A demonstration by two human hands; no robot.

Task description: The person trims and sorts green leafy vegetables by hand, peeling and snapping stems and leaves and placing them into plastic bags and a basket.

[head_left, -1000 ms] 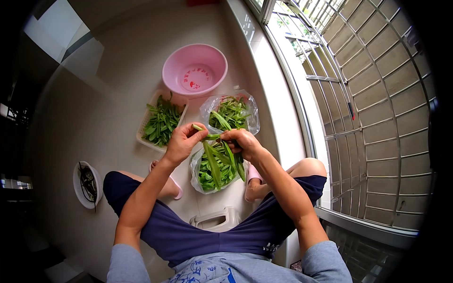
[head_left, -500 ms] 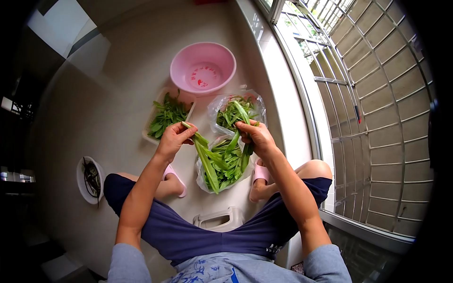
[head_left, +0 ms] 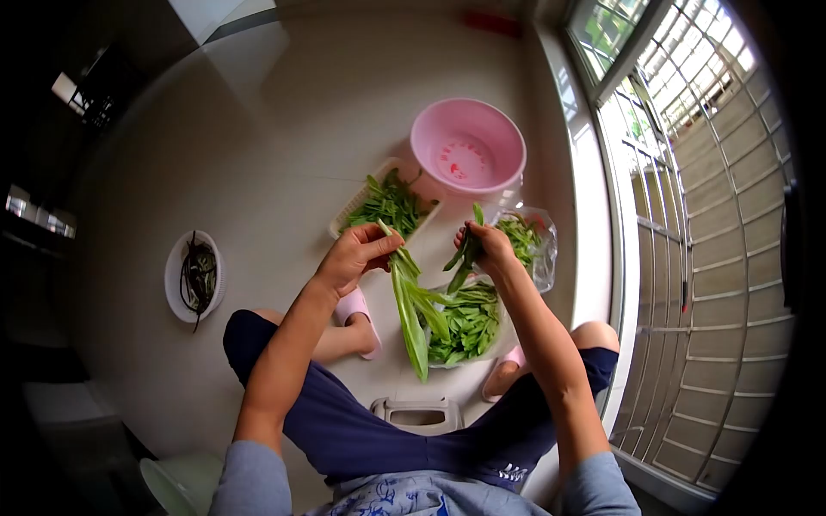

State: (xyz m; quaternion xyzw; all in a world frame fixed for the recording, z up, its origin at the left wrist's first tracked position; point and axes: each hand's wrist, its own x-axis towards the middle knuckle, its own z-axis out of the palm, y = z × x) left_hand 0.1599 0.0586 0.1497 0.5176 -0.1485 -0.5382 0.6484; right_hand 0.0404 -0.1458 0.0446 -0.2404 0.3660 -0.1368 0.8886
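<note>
Pinched in my left hand is the pale stem end of a leafy green stalk, whose long leaves hang down. My right hand is closed around a small bunch of dark green leaves, apart from the left hand. Below and between the hands lies a clear plastic bag of greens. Another clear bag with thin stems and leaves is partly behind my right hand. Beyond my left hand sits a pale rectangular basket holding loose green leaves.
A pink basin with red print stands beyond the basket. At the left is a white round basket with dark, thin strands. A grey plastic stool is between my legs. A window ledge and metal bars run along the right.
The view has turned left, so the floor items appear farther right. My hands have moved apart, separating the stalk in the left from the leaves in the right.
</note>
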